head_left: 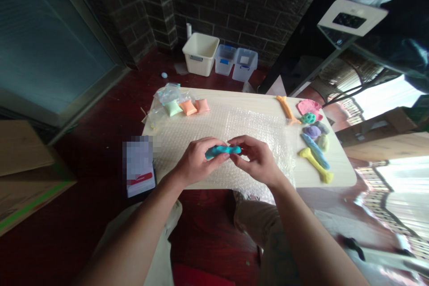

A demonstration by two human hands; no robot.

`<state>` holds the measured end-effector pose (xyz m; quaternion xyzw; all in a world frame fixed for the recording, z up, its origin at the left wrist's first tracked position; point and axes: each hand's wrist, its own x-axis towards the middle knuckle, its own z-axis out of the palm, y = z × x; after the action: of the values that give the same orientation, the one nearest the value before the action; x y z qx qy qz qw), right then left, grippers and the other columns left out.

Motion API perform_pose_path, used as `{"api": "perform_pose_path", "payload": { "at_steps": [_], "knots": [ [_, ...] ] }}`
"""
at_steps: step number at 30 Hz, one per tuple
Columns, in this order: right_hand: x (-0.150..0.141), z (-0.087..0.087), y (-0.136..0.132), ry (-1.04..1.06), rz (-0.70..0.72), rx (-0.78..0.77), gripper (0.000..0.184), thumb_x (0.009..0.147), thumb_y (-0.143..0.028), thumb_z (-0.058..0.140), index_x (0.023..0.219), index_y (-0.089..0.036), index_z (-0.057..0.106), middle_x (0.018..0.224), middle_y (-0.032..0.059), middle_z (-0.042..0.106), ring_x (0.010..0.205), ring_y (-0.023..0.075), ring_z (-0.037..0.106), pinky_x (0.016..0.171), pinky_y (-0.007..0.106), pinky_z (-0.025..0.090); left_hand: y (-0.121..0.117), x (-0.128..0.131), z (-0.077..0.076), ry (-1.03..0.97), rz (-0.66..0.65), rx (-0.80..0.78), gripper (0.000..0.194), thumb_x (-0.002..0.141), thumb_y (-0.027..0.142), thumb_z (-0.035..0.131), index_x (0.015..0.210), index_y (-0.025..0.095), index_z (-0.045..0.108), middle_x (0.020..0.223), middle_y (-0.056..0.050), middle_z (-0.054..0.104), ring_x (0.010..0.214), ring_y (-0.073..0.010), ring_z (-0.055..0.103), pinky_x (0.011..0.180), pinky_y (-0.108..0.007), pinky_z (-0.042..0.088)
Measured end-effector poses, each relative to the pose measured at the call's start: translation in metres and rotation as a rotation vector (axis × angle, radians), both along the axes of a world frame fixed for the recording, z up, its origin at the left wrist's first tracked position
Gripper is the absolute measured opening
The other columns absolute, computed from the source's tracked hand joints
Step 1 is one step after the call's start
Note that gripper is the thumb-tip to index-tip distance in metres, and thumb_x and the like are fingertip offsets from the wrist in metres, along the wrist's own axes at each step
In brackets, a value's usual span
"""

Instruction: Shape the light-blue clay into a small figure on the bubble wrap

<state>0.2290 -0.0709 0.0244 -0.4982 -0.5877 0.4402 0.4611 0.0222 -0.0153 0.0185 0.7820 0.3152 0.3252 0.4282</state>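
Observation:
A blue piece of modelling clay, long and lumpy, is held level above a sheet of bubble wrap. My left hand wraps its fingers and thumb round the left part of the clay. At the clay's right end, my right hand pinches it between thumb and fingers. Part of the clay is hidden behind the left fingers. On the table's right side lie shaped clay pieces: an orange bone shape, a pink flat piece, a teal piece, a purple lump, a blue roll and a yellow bone shape.
Green, orange and pinkish packets lie at the table's back left beside clear plastic bags. A blurred-out screen device sits at the left edge. Storage bins stand on the floor behind; a cardboard box is left.

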Motion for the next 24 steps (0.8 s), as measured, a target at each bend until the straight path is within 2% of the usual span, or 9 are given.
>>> {"api": "perform_pose_path", "payload": {
  "at_steps": [2, 6, 11, 17, 21, 24],
  "knots": [
    [0.001, 0.0004, -0.0002, 0.001, 0.026, 0.055, 0.025, 0.086, -0.025, 0.079, 0.111, -0.02, 0.076, 0.098, 0.0067, 0.074, 0.086, 0.0179, 0.07, 0.076, 0.033, 0.061, 0.0003, -0.0009, 0.0007, 0.012, 0.004, -0.036, 0.021, 0.097, 0.039, 0.067, 0.1, 0.019, 0.074, 0.094, -0.004, 0.076, 0.086, -0.0191, 0.068, 0.077, -0.03, 0.05],
    [0.0023, 0.0023, -0.0006, -0.043, 0.04, 0.116, 0.021, 0.088, -0.024, 0.079, 0.108, -0.023, 0.08, 0.096, 0.0065, 0.074, 0.083, 0.0179, 0.069, 0.072, 0.034, 0.059, 0.0005, -0.002, 0.0008, 0.016, -0.02, -0.064, 0.024, 0.098, 0.04, 0.065, 0.097, 0.018, 0.075, 0.087, -0.003, 0.074, 0.08, -0.0179, 0.066, 0.073, -0.03, 0.046],
    [0.0006, 0.0055, -0.001, -0.083, 0.052, 0.07, 0.012, 0.087, -0.022, 0.079, 0.098, -0.02, 0.082, 0.088, 0.0066, 0.078, 0.078, 0.0176, 0.069, 0.069, 0.033, 0.056, 0.0001, -0.0027, 0.0027, 0.033, -0.046, -0.109, 0.029, 0.099, 0.041, 0.062, 0.089, 0.017, 0.074, 0.078, -0.001, 0.068, 0.075, -0.0166, 0.061, 0.068, -0.03, 0.042],
    [-0.0041, 0.0008, -0.0016, -0.094, -0.054, 0.051, 0.005, 0.082, -0.019, 0.077, 0.087, -0.018, 0.077, 0.077, 0.0036, 0.074, 0.068, 0.0148, 0.063, 0.063, 0.03, 0.052, 0.0001, -0.0018, 0.0041, 0.011, -0.061, -0.19, 0.03, 0.099, 0.042, 0.061, 0.09, 0.017, 0.075, 0.079, 0.0, 0.068, 0.076, -0.0162, 0.059, 0.069, -0.03, 0.042],
    [-0.0056, -0.0002, -0.0012, 0.0, -0.021, 0.048, 0.018, 0.082, -0.022, 0.08, 0.1, -0.018, 0.076, 0.089, 0.0061, 0.075, 0.077, 0.0168, 0.068, 0.069, 0.032, 0.056, 0.001, -0.0027, 0.0029, -0.025, -0.057, -0.213, 0.03, 0.1, 0.042, 0.061, 0.092, 0.017, 0.075, 0.083, -0.001, 0.07, 0.079, -0.017, 0.062, 0.073, -0.03, 0.044],
    [-0.005, 0.003, -0.0015, -0.072, 0.003, 0.086, 0.018, 0.085, -0.025, 0.081, 0.102, -0.018, 0.079, 0.091, 0.0072, 0.077, 0.078, 0.0174, 0.069, 0.07, 0.032, 0.056, 0.0014, -0.004, 0.0019, -0.016, -0.051, -0.209, 0.032, 0.1, 0.045, 0.06, 0.092, 0.017, 0.075, 0.08, -0.001, 0.068, 0.077, -0.0169, 0.06, 0.07, -0.03, 0.043]
  ]
}}
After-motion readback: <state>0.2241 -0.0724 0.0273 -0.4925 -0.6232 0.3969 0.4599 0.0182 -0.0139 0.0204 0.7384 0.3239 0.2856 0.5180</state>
